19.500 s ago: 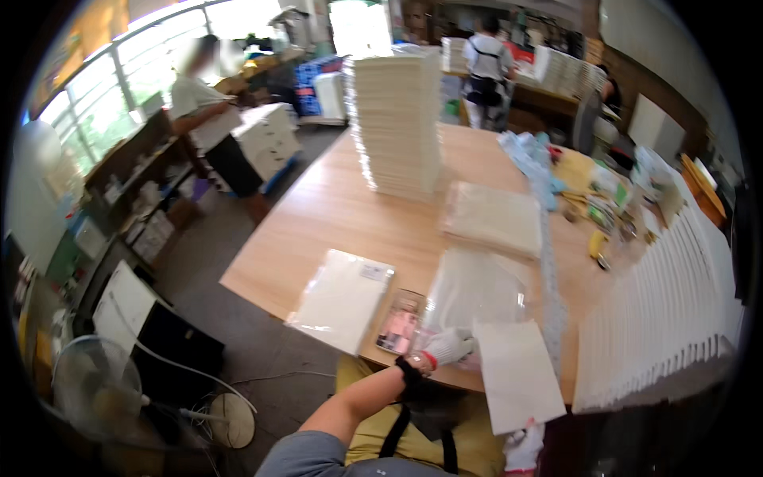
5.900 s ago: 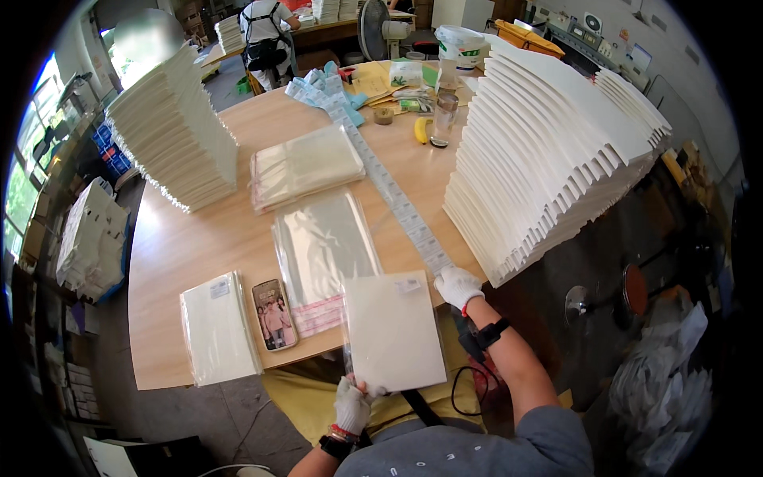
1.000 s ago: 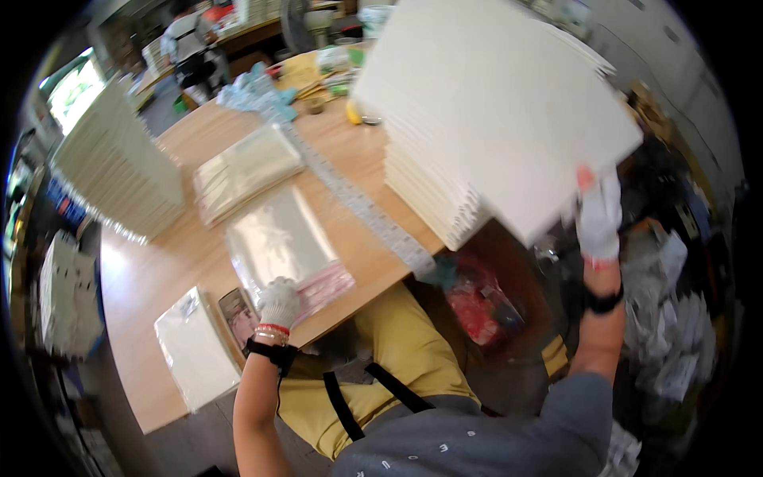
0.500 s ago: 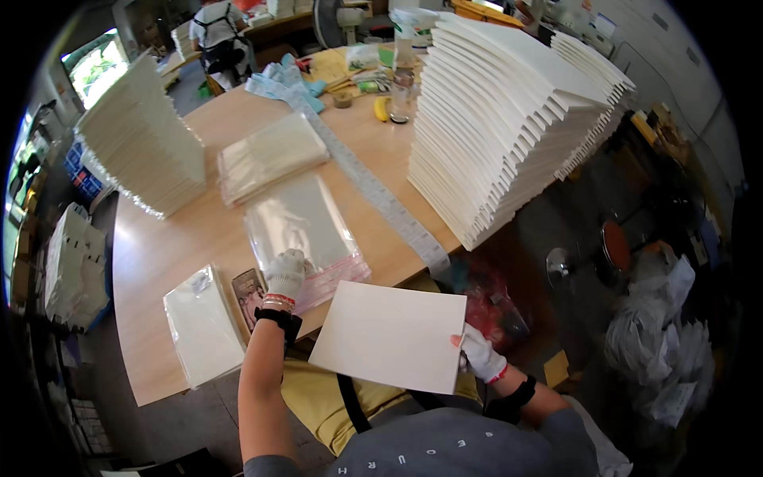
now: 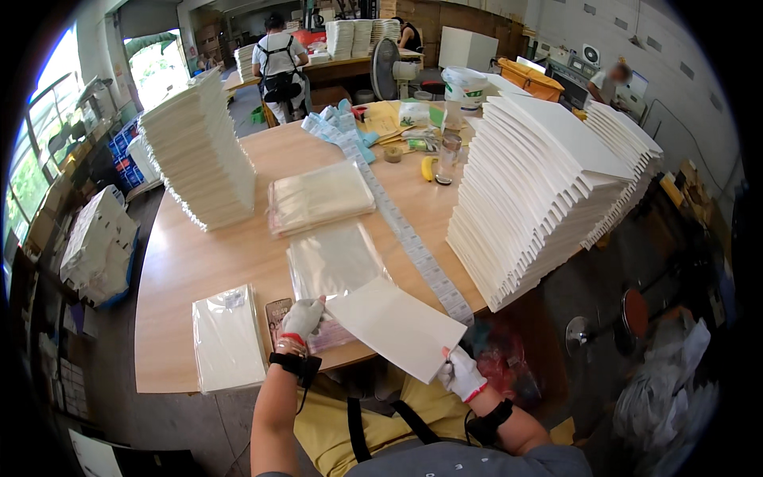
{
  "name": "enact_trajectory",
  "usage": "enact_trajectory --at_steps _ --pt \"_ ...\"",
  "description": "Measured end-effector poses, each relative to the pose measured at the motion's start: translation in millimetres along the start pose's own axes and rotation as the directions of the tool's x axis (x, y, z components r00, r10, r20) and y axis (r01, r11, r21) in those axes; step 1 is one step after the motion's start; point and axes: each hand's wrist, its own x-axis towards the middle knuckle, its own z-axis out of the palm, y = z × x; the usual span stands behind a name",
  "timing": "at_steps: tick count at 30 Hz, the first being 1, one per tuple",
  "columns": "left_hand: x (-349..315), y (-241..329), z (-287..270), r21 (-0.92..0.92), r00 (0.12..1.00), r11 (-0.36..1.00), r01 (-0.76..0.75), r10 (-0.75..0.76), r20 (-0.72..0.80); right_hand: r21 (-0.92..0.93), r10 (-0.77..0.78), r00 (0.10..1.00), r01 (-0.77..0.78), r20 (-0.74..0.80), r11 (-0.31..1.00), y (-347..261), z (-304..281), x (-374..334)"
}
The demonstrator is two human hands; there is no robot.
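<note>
A thin white board (image 5: 397, 324) slants across the table's near edge. My right hand (image 5: 462, 375), in a white glove, grips it by its near right corner. Its far left end lies over the pink-edged opening of a clear plastic bag (image 5: 334, 258), the top one of a flat pile. My gloved left hand (image 5: 302, 319) is closed at the left of that opening, apparently pinching the bag's edge; its fingertips are partly hidden. Left of this hand lie a small patterned pink-brown box (image 5: 277, 315) and a bagged white board (image 5: 228, 340).
Tall stacks of white boards (image 5: 532, 199) stand at the right, with another stack (image 5: 199, 155) at the far left. More clear bags (image 5: 322, 197) lie beyond. A label strip (image 5: 413, 246) crosses the table (image 5: 167, 318). A bottle (image 5: 447, 159) stands farther back. Other people work behind.
The board has moved forward and left, its left end now over the bag opening. My left hand has gone from lying on the bag to its near left edge. The view has tilted up.
</note>
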Motion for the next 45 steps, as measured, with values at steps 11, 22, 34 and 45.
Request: enact_trajectory --at_steps 11,22,34,45 --pt "-16.9 -3.7 12.0 -0.644 0.991 0.755 0.120 -0.048 0.128 -0.169 -0.047 0.995 0.032 -0.085 0.985 -11.4 29.4 -26.3" --pt "-53.6 -31.0 151.2 -0.981 0.968 0.186 -0.047 0.252 0.002 0.177 0.177 0.984 -0.180 0.033 0.968 17.3 19.5 -33.4" --pt "-136.0 -71.7 221.2 -0.759 0.981 0.649 0.056 0.106 0.163 0.356 0.133 0.991 -0.136 0.033 0.925 66.1 41.7 58.6" --pt "-135.7 -63.8 172.6 -0.695 0.901 0.635 0.336 -0.001 0.434 -0.755 -0.148 0.873 -0.303 -0.464 0.581 -0.5 -189.2 85.4"
